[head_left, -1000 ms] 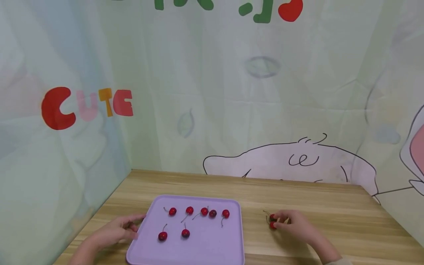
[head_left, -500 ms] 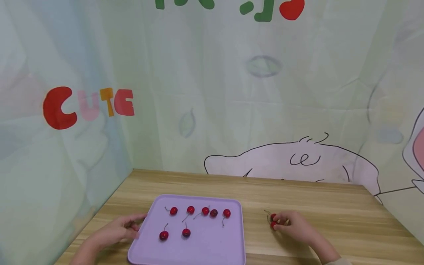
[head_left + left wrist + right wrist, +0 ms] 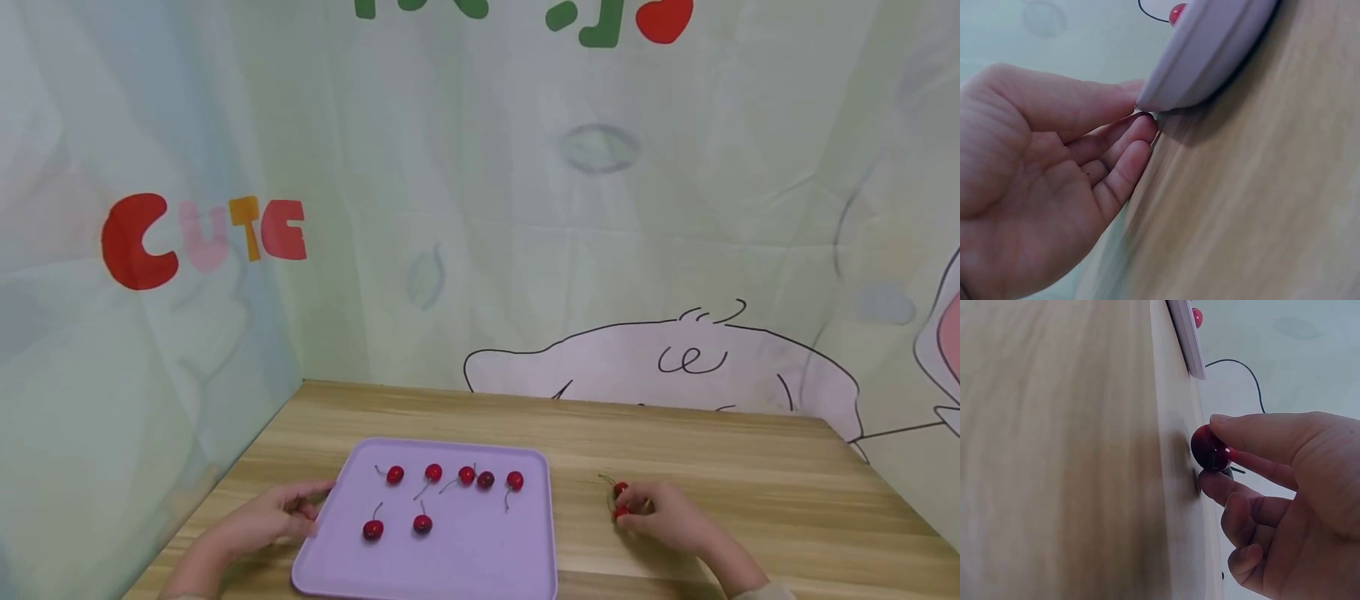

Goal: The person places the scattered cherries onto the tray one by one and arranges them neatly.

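Observation:
My left hand is at the left edge of a lilac tray. In the left wrist view its thumb presses on the rim, with the curled fingers just below, gripping that edge. Several red cherries with thin stems lie on the tray, among them a front-left cherry. Right of the tray, my right hand pinches a dark red cherry between thumb and fingers, low over the table. Another cherry lies just behind the pinched one, partly covered by the fingers.
The wooden table stretches behind and to the right of the tray. A printed cloth backdrop with cartoon shapes and coloured letters hangs along the back and sides.
My right hand has shifted slightly toward me with its pinched cherry, widening the gap to the cherry behind. The left hand stays on the tray, and the head view has shifted slightly.

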Action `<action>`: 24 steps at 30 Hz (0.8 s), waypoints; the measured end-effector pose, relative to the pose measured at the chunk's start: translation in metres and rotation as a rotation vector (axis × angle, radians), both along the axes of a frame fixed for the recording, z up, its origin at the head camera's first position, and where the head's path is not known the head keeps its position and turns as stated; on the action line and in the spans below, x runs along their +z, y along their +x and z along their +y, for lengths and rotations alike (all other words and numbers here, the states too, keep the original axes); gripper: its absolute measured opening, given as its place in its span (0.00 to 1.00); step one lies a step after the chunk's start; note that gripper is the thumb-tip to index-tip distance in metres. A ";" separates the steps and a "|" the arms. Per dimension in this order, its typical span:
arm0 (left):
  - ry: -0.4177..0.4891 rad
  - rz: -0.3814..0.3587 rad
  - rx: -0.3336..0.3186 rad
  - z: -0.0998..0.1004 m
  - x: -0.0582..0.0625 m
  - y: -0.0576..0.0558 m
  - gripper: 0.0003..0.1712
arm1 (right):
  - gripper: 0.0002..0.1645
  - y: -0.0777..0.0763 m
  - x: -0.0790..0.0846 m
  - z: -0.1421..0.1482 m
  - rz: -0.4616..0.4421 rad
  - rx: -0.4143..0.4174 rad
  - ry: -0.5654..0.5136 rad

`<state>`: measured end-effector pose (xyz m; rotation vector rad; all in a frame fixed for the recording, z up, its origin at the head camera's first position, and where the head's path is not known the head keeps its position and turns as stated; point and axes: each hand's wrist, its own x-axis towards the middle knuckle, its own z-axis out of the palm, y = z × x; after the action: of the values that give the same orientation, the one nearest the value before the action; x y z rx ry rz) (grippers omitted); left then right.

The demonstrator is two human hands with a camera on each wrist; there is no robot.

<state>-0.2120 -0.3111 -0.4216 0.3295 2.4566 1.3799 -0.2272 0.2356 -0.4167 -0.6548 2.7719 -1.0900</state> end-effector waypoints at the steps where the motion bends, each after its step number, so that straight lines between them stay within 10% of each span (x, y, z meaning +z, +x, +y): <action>1: -0.001 0.003 -0.001 0.000 0.000 0.000 0.39 | 0.08 0.000 0.000 0.000 -0.002 0.004 -0.005; 24: 0.019 0.035 -0.053 -0.001 0.001 0.000 0.39 | 0.09 0.002 0.051 -0.054 0.108 0.079 -0.011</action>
<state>-0.2117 -0.3123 -0.4209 0.4232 2.4455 1.3884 -0.2250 0.1817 -0.3661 -0.8414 2.8039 -1.0861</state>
